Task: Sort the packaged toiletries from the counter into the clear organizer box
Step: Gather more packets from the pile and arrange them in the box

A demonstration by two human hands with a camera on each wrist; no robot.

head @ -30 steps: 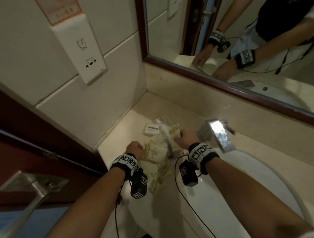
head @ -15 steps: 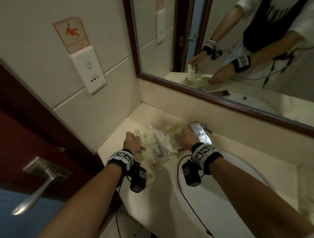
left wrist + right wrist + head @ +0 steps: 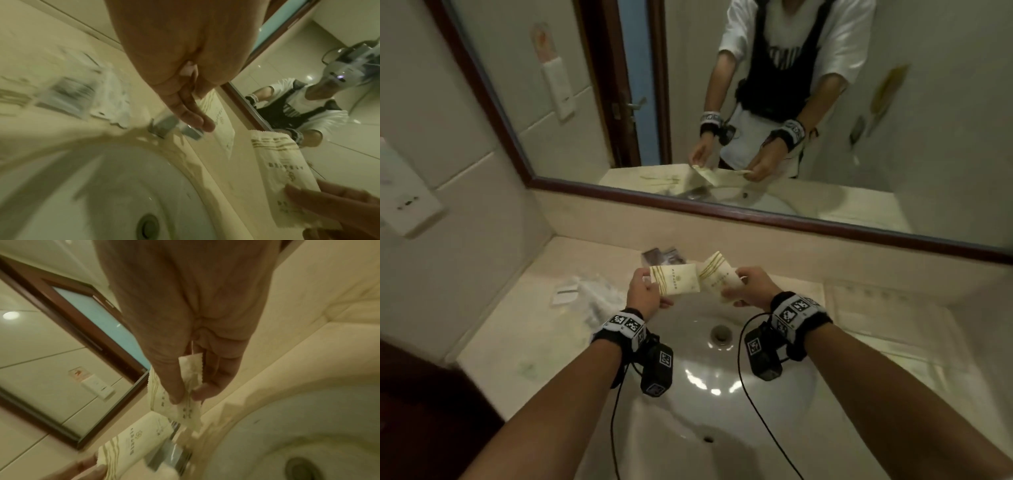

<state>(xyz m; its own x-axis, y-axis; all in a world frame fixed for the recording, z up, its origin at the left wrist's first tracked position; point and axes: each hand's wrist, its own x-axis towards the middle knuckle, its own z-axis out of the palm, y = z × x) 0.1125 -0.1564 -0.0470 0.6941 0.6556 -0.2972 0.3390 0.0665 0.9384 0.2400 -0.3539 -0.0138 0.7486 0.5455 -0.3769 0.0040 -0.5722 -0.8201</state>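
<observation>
Each hand holds a cream striped toiletry packet above the sink basin (image 3: 722,394). My left hand (image 3: 654,289) pinches the end of one flat packet (image 3: 676,281). In the left wrist view this hand (image 3: 205,125) has its fingers laid over that packet (image 3: 222,123). My right hand (image 3: 736,284) pinches another packet (image 3: 717,277), tilted up to the left. Between thumb and fingers the right hand (image 3: 185,397) grips a crumpled packet (image 3: 191,369); whether it is one or two I cannot tell. The two packets nearly touch. I cannot pick out the organizer box for certain.
A chrome faucet (image 3: 664,255) stands right behind the packets. Crumpled clear plastic (image 3: 599,301) and a small white box (image 3: 566,294) lie on the counter at left. A faint rectangular outline (image 3: 876,301) shows on the counter at right. The mirror (image 3: 756,102) runs along the back.
Both hands have lifted off the pile at the left of the counter, each with a packet, and moved right over the sink. The head view has swung right.
</observation>
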